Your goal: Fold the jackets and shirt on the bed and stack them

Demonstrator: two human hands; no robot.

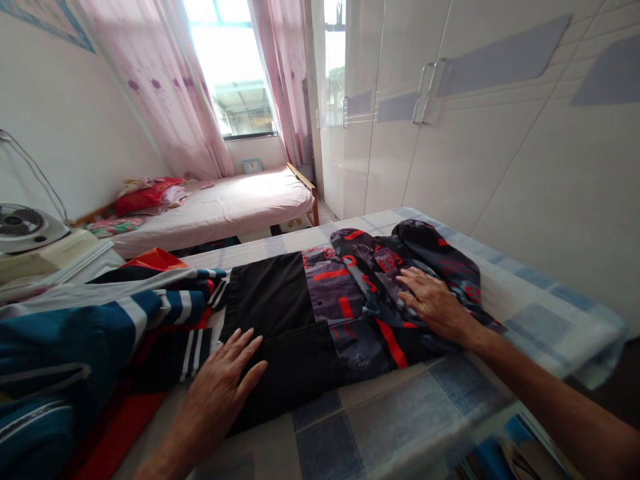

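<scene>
A black garment (280, 293) with a grey-and-red printed part lies spread across the checked cloth. My left hand (225, 373) rests flat on its plain black end, fingers apart and holding nothing. On the printed part, where the fabric is bunched and wrinkled, lies my right hand (433, 303), palm down with fingers stretched out. Whether the bunched end is a hood or sleeves I cannot tell. Beside my left hand is a heap of clothes, among them a teal jacket (95, 320) with white stripes and a red piece (115, 427) under it.
The blue-and-white checked cloth (400, 407) covers the surface under the garment. Beyond it stands a bed (235, 200) with a pink sheet. A white wardrobe (500, 153) runs along the right. A fan (27, 223) sits at the left edge.
</scene>
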